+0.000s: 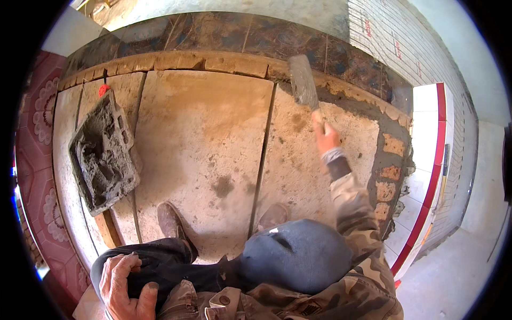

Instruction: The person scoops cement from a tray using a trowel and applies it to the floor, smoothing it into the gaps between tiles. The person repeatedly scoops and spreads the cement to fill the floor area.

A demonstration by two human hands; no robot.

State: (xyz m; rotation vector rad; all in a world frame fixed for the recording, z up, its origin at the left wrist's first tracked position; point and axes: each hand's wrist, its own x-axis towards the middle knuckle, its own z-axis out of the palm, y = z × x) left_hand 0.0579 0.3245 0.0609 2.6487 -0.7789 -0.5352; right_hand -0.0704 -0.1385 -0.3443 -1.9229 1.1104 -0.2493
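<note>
My right hand is wrapped round the wooden handle of a trowel, its arm stretched forward. The grey-smeared, long flat blade of the trowel points away from me, over the brick edge at the foot of the dark wall tiles. Just right of the blade, a band of wet mortar runs along that edge and bends toward me beside several bricks. On my left thigh rests my left hand, fingers spread and loosely bent, holding nothing. A mortar tray lies at the left, heaped with grey mortar.
My shoes stand on pale slabs split by dark gaps. A wooden strip pokes out under the tray, and a red round thing sits at its far end. White tiles with a red border rise at the right; maroon patterned tiles line the left.
</note>
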